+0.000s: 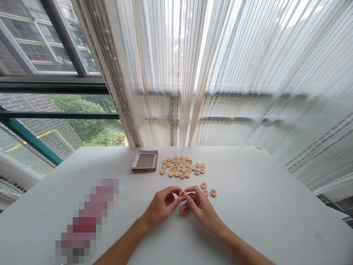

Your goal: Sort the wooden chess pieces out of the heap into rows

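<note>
Between the fingertips of both hands is a round wooden Chinese chess piece [182, 194], its red character facing me. My left hand [160, 206] pinches it from the left with thumb and forefinger. On the opposite edge, my right hand [201, 208] grips it the same way, the other fingers curled beneath. Just beyond my right hand lie three loose pieces with red characters: one at the back [203, 185], one partly behind the knuckles [205, 192] and one to the right [213, 192]. Farther off is a spread of several more pieces [179, 169], mostly blank side up.
An open shallow box [144, 161] sits left of the spread pieces on the white table [261, 206]. A blurred-out pinkish item [88, 217] lies at the left. Behind the table hang striped string curtains [171, 73], with a window [55, 84] at the left.
</note>
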Available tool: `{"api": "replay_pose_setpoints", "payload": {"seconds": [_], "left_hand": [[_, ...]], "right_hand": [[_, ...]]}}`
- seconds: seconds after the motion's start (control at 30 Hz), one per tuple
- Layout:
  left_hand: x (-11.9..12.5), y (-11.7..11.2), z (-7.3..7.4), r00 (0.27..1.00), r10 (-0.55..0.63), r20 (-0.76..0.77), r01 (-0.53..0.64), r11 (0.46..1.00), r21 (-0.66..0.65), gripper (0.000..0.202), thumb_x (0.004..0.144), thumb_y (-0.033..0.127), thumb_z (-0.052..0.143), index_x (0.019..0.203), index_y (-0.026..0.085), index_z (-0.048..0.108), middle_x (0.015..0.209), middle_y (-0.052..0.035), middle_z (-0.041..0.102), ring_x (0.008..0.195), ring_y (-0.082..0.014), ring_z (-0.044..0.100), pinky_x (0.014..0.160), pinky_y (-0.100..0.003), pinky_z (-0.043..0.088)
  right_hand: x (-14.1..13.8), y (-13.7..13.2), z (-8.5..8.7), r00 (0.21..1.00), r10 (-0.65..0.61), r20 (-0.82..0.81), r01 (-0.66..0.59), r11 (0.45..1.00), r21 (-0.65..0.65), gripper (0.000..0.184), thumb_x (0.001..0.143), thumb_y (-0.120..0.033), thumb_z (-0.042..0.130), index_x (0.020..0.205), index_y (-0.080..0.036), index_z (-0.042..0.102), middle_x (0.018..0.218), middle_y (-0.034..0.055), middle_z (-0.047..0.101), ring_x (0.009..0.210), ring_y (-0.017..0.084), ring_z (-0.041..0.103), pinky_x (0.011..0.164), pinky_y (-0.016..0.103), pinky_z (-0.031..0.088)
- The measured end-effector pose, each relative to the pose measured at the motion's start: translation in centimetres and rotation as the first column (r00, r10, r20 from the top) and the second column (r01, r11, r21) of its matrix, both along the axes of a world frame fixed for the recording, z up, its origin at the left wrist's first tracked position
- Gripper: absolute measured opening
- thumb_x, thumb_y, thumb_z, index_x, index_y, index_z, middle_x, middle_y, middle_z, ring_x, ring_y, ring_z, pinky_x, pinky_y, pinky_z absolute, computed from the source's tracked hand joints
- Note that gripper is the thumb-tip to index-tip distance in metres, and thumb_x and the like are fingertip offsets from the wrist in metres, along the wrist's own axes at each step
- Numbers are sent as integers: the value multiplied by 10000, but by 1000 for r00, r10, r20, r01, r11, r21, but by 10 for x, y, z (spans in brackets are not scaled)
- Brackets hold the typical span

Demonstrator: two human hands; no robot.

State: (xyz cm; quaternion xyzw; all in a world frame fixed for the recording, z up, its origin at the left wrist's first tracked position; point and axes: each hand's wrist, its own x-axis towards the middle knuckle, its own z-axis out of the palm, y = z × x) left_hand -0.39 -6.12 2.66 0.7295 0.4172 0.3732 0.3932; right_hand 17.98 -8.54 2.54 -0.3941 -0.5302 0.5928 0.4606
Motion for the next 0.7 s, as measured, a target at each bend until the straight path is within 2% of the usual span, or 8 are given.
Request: {"api": "replay_pose_setpoints", "payload": {"seconds": [0.17,0.4,0.7], "left_hand": [[-2,1,-1,1000,0,-4,0,1000,-7,284,897,366,623,1116,188,655,868,-46,718,686,-154,621,639,-257,508],[-2,1,-4,1000,-20,19,20,999,-32,284,906,342,616,1149,196,634,891,-54,736,712,-164,652,660,-265,522],[-4,2,-3,993,-86,85,92,994,-66,233,934,285,569,1136,186,628,957,-69,737,793,-177,678,724,-268,533]], "right_hand": [[0,0,-1,998,-30,55,27,998,52,357,928,-515,557,1124,-235,454,885,31,678,713,186,700,687,354,579],[7,2,-2,961,-94,259,32,972,231,255,950,-406,561,1127,-235,494,920,41,653,770,179,690,737,337,573],[6,3,-6,966,-65,251,-2,967,255,163,959,-350,549,1048,-214,539,922,44,658,773,168,676,738,320,582]]}}
